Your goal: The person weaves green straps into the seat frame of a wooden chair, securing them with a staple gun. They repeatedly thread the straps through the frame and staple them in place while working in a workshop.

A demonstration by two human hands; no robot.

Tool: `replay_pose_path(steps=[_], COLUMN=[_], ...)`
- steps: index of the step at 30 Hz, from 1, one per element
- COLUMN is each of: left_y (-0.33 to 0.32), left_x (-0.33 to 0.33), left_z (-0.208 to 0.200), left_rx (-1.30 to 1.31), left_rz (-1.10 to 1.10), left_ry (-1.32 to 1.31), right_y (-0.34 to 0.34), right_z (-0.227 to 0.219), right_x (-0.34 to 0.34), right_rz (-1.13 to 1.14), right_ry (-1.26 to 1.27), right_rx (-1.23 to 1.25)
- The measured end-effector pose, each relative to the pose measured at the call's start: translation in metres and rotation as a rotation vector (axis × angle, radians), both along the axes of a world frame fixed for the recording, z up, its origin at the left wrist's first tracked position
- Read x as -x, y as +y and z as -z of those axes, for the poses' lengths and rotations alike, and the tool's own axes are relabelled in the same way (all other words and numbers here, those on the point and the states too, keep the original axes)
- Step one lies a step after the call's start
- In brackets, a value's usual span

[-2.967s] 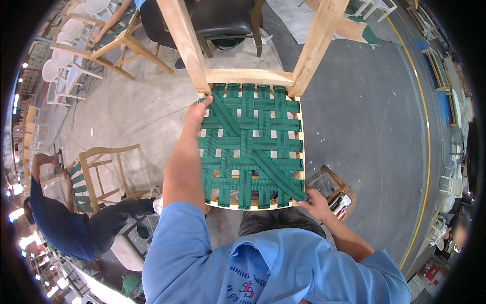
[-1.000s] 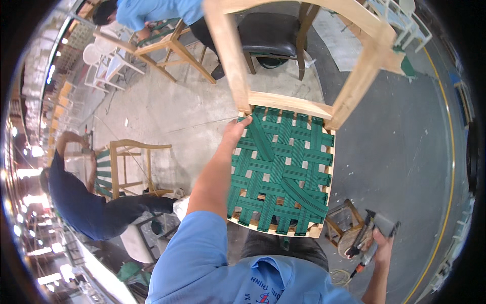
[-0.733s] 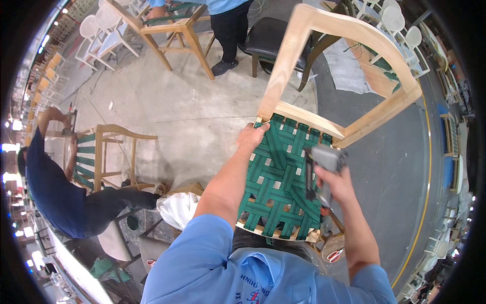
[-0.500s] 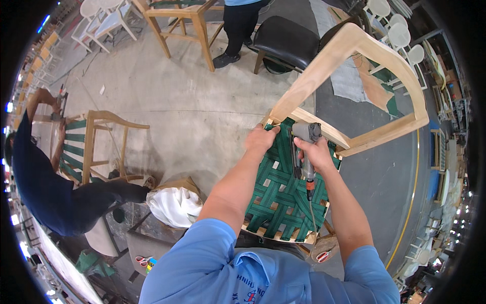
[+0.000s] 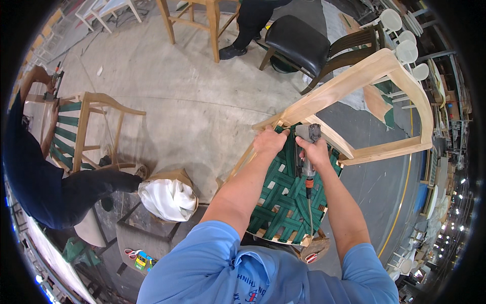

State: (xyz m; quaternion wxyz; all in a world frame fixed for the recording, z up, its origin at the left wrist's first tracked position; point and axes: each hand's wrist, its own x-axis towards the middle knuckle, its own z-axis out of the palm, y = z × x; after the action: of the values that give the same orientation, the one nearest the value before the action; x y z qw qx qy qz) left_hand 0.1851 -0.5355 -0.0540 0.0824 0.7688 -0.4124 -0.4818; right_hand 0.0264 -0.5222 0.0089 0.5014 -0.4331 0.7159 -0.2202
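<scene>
A pale wooden chair frame [image 5: 331,89] stands tilted before me, its seat covered with woven green webbing [image 5: 281,207]. At the seat's back left corner, my left hand [image 5: 270,141] is closed, fingers over the frame edge and thumb pressing a green strap end. My right hand [image 5: 314,153] grips a grey air staple gun [image 5: 307,133]. Its nose is over the webbing beside the back rail, close to my left thumb; whether it touches cannot be seen. An orange coupling [image 5: 309,184] joins it to a thin hose [image 5: 311,215] running down across the seat.
To the left, a person in dark clothes [image 5: 35,167] works on another green-strapped chair [image 5: 81,129]. A sack with white cloth [image 5: 168,198] and a grey seat holding scissors [image 5: 132,253] are nearer. Ahead are a black-seated chair [image 5: 296,44] and another person's legs [image 5: 248,28]. Red-handled scissors [image 5: 311,258] lie below the seat.
The whole view has shifted, and the chair frame's back sits lower in it. My hands keep nearly the same places at the seat corner, with the staple gun still held.
</scene>
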Motion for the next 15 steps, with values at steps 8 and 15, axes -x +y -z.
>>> replay_pose_path(steps=[8, 15], left_y=[0.0011, 0.0028], left_x=[0.0003, 0.0053], left_z=[0.0013, 0.007], left_rx=[0.0, 0.026], left_rz=[0.001, 0.024], left_ry=[0.027, 0.055], right_y=[-0.0011, -0.0012], right_z=[0.0022, 0.0072], right_x=[-0.0054, -0.0062], right_rz=[-0.011, 0.014], right_ry=[0.121, 0.214], right_rx=[-0.024, -0.008])
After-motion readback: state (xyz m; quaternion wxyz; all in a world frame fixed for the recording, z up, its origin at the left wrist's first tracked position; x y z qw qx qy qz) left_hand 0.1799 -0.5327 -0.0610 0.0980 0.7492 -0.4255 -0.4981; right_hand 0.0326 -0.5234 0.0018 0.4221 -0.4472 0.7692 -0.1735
